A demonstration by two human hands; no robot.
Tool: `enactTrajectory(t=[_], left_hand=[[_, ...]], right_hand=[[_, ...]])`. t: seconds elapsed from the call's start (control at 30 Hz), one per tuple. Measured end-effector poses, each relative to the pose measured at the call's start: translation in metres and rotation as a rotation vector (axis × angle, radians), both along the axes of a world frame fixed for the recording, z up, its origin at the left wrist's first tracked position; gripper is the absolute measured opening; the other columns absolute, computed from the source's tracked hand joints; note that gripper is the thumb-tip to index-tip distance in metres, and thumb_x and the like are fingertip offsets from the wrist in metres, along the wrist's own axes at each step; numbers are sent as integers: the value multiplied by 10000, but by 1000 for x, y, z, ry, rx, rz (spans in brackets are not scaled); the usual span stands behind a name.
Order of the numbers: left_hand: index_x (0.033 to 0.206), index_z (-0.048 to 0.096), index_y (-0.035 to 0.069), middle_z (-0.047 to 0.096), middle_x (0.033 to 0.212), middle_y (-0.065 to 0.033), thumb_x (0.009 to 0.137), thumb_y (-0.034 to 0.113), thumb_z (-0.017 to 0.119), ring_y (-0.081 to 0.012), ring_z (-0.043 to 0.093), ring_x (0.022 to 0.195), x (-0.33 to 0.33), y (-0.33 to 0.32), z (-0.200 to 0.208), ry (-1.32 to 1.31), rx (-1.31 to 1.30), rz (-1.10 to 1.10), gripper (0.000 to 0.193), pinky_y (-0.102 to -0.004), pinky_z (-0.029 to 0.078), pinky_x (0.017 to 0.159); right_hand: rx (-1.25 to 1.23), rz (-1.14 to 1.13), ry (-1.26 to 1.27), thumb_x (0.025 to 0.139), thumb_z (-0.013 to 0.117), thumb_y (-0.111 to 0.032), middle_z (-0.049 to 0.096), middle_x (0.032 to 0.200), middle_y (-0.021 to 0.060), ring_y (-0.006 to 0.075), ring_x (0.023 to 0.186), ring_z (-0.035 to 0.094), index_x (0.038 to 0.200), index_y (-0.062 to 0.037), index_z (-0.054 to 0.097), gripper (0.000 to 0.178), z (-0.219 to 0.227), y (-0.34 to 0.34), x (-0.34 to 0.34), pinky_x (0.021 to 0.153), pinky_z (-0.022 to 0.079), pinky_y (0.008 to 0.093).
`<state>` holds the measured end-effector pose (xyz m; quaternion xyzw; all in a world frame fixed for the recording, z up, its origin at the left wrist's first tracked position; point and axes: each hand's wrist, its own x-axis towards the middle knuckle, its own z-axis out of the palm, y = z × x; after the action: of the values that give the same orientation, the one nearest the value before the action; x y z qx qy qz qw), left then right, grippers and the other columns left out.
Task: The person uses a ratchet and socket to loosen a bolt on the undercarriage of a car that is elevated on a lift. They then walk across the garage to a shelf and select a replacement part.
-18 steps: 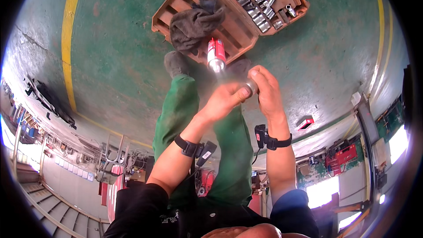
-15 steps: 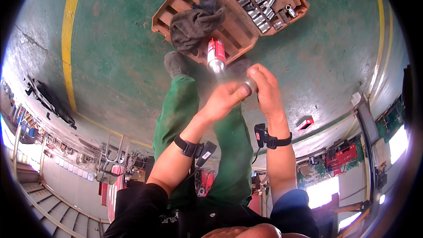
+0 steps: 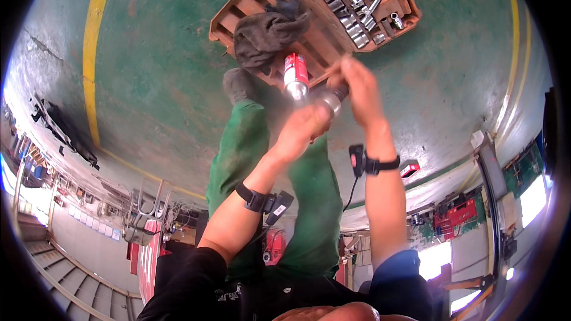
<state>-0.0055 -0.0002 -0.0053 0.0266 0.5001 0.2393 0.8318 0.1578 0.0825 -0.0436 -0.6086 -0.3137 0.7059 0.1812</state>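
While your left hand [image 3: 300, 128] closes around one metal cylinder [image 3: 333, 104], your one right hand [image 3: 360, 86] is at its dark far end, too blurred to tell whether those fingers grip. The cylinder lies tilted between your two hands, near one red can [image 3: 295, 70], one dark cloth [image 3: 262, 35] and one open case [image 3: 327, 41].

Open socket case [image 3: 324, 41] on green floor [image 3: 160, 47]
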Motion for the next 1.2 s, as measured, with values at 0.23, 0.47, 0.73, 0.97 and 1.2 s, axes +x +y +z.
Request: enactTrajectory(t=[0.23, 0.47, 0.73, 0.97, 1.2], left_hand=[[824, 547, 62, 401, 607, 53, 907, 722, 496, -52, 334, 530, -13, 9, 4, 106, -75, 87, 667, -225, 272, 513], [802, 546, 45, 399, 577, 41, 904, 749, 455, -61, 333, 502, -32, 19, 11, 111, -91, 118, 717, -232, 261, 494], [825, 570, 45, 407, 590, 35, 935, 704, 453, -65, 346, 505, -29, 9, 6, 113, -103, 60, 678, -242, 285, 504], [821, 573, 53, 425, 594, 30, 947, 671, 469, -75, 345, 503, -25, -9, 7, -63, -57, -86, 639, -250, 288, 496], [885, 626, 50, 459, 676, 45, 929, 602, 580, -48, 355, 539, 14, -21, 160, -146, 44, -375, 556, -224, 286, 488]], right_hand=[[436, 195, -764, 842, 709, -382, 740, 910, 99, 312, 903, 704, 1170, -65, 626, 464, -144, 113, -6, 827, 540, 405], [448, 529, -1183, 860, 691, -415, 585, 1267, 165, 372, 1143, 614, 1296, -181, 508, 527, -189, 147, -34, 894, 537, 498], [567, 105, -784, 724, 756, -301, 674, 1005, 217, 396, 981, 647, 1076, -38, 639, 455, -161, 132, -15, 859, 520, 436], [-145, -668, 467, 817, 490, 41, 631, 1072, 170, 310, 941, 676, 1153, 9, 464, 339, 21, 11, 5, 796, 595, 410], [-294, -1097, 557, 722, 486, 25, 576, 1117, 140, 264, 951, 614, 1172, -76, 485, 461, 228, -83, 25, 811, 553, 396]])
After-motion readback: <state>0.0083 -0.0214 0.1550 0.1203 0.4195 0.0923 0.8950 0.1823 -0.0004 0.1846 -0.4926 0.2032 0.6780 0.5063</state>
